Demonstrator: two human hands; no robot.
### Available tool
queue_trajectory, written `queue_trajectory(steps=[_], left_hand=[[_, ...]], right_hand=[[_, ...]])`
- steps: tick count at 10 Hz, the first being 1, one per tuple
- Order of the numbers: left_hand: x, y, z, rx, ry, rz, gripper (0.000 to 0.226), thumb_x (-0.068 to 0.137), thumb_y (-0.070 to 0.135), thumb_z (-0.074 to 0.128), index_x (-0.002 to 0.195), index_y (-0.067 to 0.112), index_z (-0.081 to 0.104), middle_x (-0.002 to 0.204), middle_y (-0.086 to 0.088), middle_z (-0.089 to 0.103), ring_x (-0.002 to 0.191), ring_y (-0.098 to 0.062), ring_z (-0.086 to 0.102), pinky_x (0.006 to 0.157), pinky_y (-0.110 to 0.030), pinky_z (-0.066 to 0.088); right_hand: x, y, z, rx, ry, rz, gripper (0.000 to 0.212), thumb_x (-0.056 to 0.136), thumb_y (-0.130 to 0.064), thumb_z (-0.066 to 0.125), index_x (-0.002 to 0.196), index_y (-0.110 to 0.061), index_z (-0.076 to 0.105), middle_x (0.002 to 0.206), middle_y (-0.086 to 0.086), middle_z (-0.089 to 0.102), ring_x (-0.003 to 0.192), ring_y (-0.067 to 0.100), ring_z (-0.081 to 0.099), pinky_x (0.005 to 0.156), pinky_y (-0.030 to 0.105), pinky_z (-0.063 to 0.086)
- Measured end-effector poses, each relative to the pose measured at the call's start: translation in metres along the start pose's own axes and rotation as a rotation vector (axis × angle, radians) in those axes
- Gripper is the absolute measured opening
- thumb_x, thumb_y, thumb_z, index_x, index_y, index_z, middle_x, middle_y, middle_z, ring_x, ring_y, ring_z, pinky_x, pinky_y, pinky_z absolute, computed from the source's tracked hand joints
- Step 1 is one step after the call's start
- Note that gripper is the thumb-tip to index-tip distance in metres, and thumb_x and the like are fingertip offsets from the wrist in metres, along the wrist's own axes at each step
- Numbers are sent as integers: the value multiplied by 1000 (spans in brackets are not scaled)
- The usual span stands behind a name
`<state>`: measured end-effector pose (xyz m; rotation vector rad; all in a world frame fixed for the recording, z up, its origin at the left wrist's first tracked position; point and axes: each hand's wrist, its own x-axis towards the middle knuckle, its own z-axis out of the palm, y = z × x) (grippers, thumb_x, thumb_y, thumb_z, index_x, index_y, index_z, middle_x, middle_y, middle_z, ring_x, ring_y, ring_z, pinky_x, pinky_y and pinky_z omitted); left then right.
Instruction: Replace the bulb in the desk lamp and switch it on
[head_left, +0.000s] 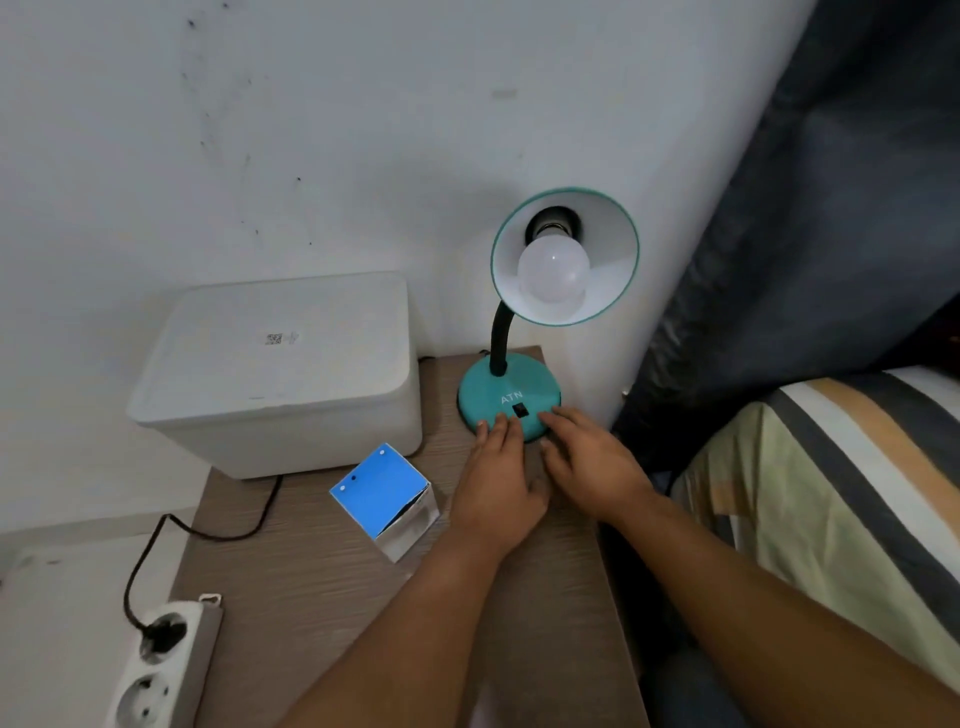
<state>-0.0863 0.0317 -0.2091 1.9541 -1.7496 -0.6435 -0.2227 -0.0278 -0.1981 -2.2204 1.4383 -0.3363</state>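
Note:
A teal desk lamp stands at the back right corner of a small wooden table (322, 597). Its round base (488, 384) carries a black rocker switch (519, 411). A black gooseneck rises to the shade (613, 260), which faces me with a white bulb (554, 273) screwed in, unlit. My left hand (496, 488) lies flat with its fingertips on the front edge of the base, left of the switch. My right hand (592, 462) rests beside it, fingertips touching the base just right of the switch. Neither hand holds anything.
A blue and white bulb box (382, 499) stands left of my left hand. A white lidded bin (280, 374) fills the back left. A dark cable (156, 540) runs to a white power strip (156, 670). A striped bed (831, 467) borders the right.

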Motion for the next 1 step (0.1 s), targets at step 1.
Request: queue_trajectory(steps=[1], left_hand=[[-15,11,-11,-45,32,50,56,90,25,59,143,11,47,146,-8,48,137,-22,42,117,-32,32]], right_hand=[[-22,-2,-2,-29,40,-22,40,96,-36,45,132,-21,53,131,0,54,117,18,53,98,36,45]])
